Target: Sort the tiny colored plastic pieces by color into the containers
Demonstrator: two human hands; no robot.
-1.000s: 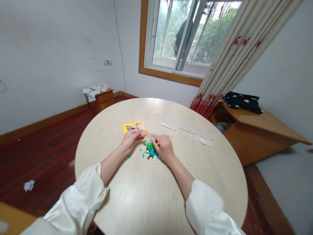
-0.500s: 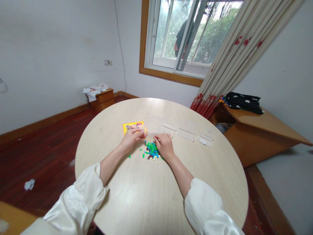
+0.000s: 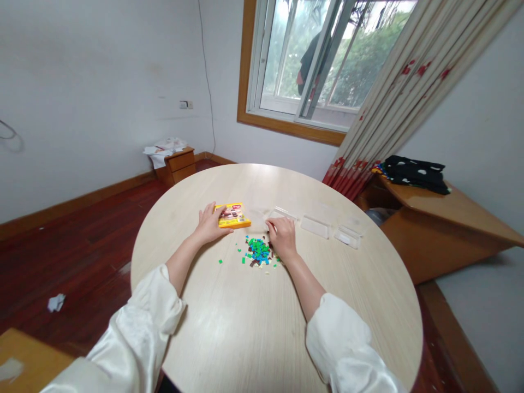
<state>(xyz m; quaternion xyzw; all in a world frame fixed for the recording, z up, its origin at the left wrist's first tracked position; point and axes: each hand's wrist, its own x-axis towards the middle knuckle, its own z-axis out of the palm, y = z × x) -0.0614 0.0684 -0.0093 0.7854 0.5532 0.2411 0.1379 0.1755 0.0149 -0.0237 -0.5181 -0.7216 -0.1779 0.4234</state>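
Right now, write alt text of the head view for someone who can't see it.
A left hand touches the left end of a yellow box, and the right hand is beside a pile of small green, blue and brown pieces on a round pale table. Clear trays lie to the right, with a window and curtain beyond.

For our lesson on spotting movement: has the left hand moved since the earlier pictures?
Yes. Judged against the pile of small bricks, the left hand has shifted to the person's left, farther from the pile.
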